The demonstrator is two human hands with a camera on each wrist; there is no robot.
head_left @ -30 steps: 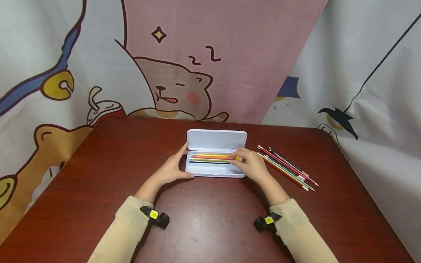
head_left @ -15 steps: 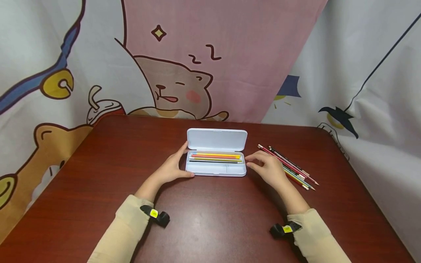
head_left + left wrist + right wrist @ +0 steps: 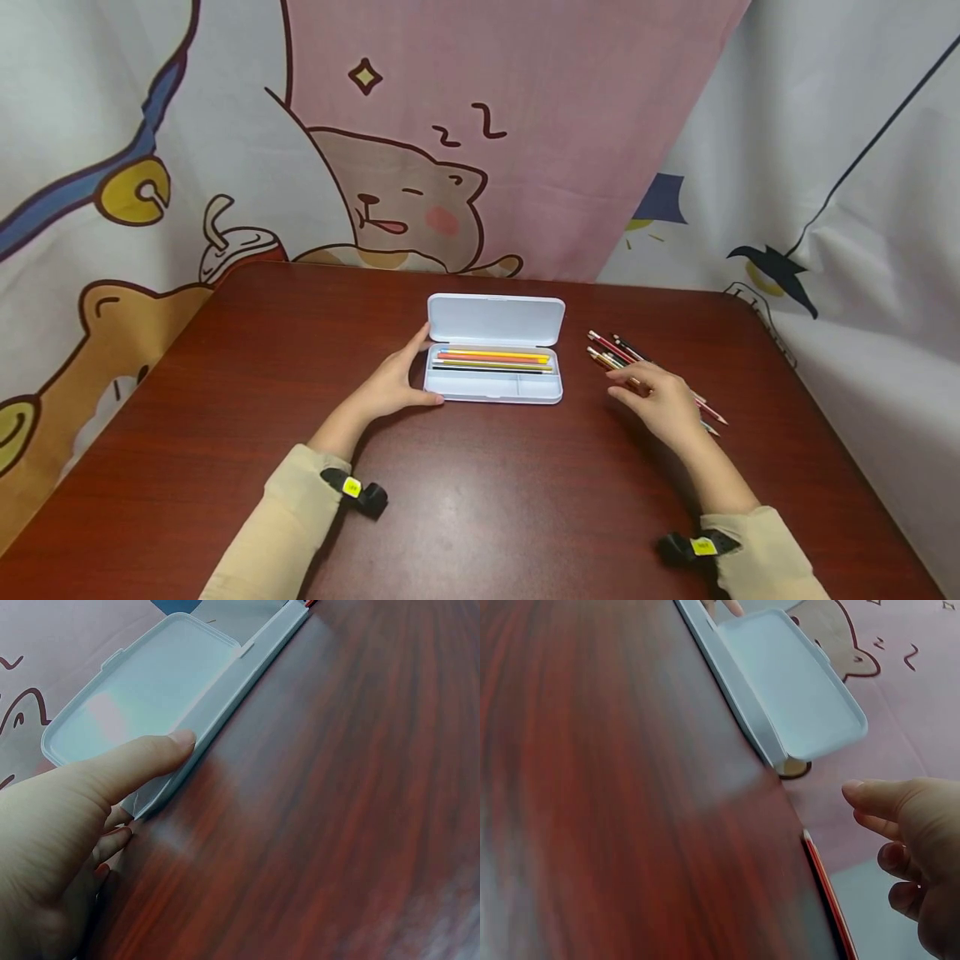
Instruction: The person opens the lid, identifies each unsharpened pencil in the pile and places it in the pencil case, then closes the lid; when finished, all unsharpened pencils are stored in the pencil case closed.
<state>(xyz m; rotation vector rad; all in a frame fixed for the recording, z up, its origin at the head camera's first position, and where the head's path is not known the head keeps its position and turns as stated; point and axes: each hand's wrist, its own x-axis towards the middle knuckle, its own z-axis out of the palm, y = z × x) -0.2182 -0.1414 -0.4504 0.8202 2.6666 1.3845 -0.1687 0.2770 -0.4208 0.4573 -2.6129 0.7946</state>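
Observation:
A white pencil case (image 3: pixel 471 387) lies on the table with its lid (image 3: pixel 495 320) raised. Inside its rear compartment are several pencils (image 3: pixel 491 361), yellow, orange and dark ones among them. My left hand (image 3: pixel 384 385) grips the case's left end, thumb on the near corner and fingers round the back. In the left wrist view the thumb (image 3: pixel 161 754) presses the case's front wall. To the right of the case my right hand (image 3: pixel 663 406) hovers over a loose bunch of pencils (image 3: pixel 617 351), partly hiding them. Nothing shows between its loosely bent fingers.
The dark red wooden table (image 3: pixel 480 517) reaches back to a printed cloth (image 3: pixel 555 167) hanging behind it. A red-and-black pencil (image 3: pixel 828 891) lies below my right hand in the right wrist view.
My right hand has left the pencils inside the case and moved right and nearer, over the loose bunch. The left hand and the case stay where they were.

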